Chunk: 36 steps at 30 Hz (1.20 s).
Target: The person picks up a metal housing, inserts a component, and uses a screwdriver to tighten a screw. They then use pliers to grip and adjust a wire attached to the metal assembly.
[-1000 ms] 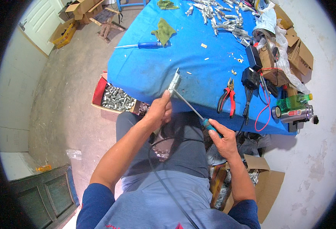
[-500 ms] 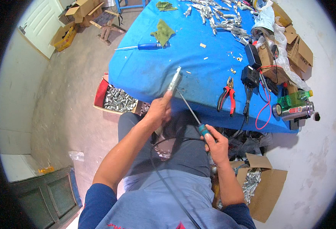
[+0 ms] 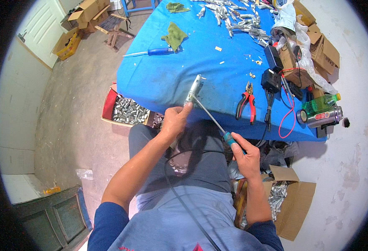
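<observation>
The left hand [image 3: 176,121] is closed on the near end of a metal part [image 3: 194,88], thumb on top; the underside fingers are hidden. The part extends just beyond that grip, over the near edge of the blue cloth [image 3: 150,79]; contact with the cloth cannot be confirmed. The right hand [image 3: 246,154] is wrapped round the handle of a screwdriver [image 3: 221,129], its tip appearing to meet the part just ahead of the left thumb. Pliers [image 3: 246,104] lie beyond the right hand.

Long axis: the part points away from the person, leaning slightly right; the screwdriver slants forward-left from its grip.

Handling, as judged: light, stiff, likely smooth — the near end is the sound hold, clear of the tip.
</observation>
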{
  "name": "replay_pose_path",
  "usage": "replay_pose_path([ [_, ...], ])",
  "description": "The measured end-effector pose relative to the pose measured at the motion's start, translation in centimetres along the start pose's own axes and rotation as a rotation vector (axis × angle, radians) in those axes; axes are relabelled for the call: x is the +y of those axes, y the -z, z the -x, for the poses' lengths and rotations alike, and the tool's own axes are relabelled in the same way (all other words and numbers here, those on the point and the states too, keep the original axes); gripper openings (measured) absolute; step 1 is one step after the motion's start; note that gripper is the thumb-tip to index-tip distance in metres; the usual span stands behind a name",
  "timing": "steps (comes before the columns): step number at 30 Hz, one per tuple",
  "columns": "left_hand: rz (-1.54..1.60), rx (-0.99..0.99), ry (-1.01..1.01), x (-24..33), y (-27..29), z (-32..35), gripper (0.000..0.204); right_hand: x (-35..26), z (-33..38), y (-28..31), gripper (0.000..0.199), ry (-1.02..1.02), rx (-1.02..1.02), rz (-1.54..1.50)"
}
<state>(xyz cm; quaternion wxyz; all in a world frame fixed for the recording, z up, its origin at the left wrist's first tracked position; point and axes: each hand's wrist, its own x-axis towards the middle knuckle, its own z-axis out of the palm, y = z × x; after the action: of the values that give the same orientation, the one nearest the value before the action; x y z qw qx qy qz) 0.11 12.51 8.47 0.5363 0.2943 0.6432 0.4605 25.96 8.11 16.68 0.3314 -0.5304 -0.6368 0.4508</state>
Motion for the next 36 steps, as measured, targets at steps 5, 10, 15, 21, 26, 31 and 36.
replay_pose_path([
  [5,-0.001,-0.021,0.016,0.4,0.0,0.2,0.055,0.2,-0.4,0.1,0.033,-0.031,0.016,0.013],
  [10,0.265,-0.128,0.108,0.3,0.5,0.4,0.059,1.0,-0.1,0.6,0.034,-0.099,0.01,-0.083],
  [15,0.48,-0.198,0.184,0.5,1.7,0.1,0.058,1.1,0.0,0.6,0.035,-0.102,0.012,-0.133],
  [21,0.468,-0.21,0.208,0.1,1.8,-0.2,0.058,-0.1,-0.4,0.4,0.038,-0.078,-0.067,-0.047],
  [26,0.466,-0.217,0.188,-0.1,1.9,-0.2,0.058,0.4,-1.1,-0.5,0.037,-0.043,-0.058,0.005],
  [31,0.458,-0.215,0.199,0.4,1.6,0.0,0.058,0.7,-1.8,-1.9,0.037,0.079,-0.021,0.049],
  [36,0.455,-0.205,0.187,0.2,1.5,0.0,0.058,0.2,-1.8,-2.5,0.037,0.048,-0.024,0.092],
])
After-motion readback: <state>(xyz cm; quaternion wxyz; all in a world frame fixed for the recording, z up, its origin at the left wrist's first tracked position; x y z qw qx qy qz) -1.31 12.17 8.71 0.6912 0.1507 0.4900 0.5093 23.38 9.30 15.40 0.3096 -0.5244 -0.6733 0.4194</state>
